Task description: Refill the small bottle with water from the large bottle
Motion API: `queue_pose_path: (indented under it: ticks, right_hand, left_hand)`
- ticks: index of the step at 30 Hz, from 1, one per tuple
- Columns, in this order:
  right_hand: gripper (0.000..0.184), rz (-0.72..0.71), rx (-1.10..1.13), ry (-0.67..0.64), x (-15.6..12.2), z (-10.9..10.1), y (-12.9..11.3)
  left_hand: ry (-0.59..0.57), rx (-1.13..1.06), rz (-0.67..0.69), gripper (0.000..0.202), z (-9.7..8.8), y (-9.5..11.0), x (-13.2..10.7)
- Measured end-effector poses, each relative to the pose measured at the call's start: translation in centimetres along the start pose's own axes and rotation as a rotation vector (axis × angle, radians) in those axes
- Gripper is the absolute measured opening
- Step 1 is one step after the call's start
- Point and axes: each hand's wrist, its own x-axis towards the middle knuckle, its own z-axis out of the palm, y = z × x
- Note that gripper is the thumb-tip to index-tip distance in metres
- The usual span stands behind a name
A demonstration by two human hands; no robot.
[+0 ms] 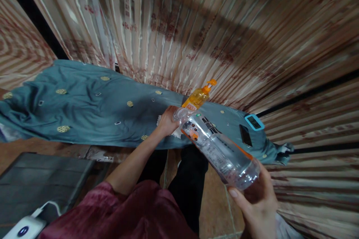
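Note:
A large clear plastic bottle [217, 147] with a printed label slants across the view, held up between my two hands above the front edge of the cloth. My left hand [169, 120] is closed at its neck end, though some fingers are hidden. At the base end, my right hand [259, 198] grips it with the thumb in front. No liquid can be made out inside. Just behind the neck stands a pump bottle [198, 97] of yellow-orange liquid with an orange pump head. Something white and lacy [176, 133], perhaps a wipe, lies under my left hand.
A teal cloth with yellow patterns [84, 108] covers the long narrow surface. On its right part are a phone [246, 135] and a blue-framed digital timer [254, 122]. Striped sheeting [174, 37] hangs behind. A grey box-like thing [42, 183] and a white corded device [26, 227] are at lower left.

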Motion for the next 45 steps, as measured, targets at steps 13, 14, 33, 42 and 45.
queue_pose_path:
  ticks: [13,14,33,42,45]
  right_hand:
    - [0.095,-0.023,0.003,0.020,0.0,0.3,-0.2]
    - [0.094,-0.030,-0.004,0.037,0.0,0.5,-0.4]
    - [0.093,-0.056,0.046,0.077,-1.1,2.2,-1.0]
    - [0.093,-0.074,0.043,0.101,-1.3,1.9,-0.9]
    - [0.091,-0.080,0.024,0.082,-1.3,1.8,-0.9]
  left_hand:
    - [0.011,0.009,0.003,0.043,0.0,0.0,0.1]
    - [0.012,0.010,-0.001,0.043,0.0,0.0,0.1]
    - [0.028,-0.022,-0.006,0.036,-0.1,-0.6,0.2]
    - [0.028,-0.027,0.004,0.039,-0.1,-0.6,0.1]
    - [0.031,-0.023,0.002,0.040,-0.1,-0.5,0.1]
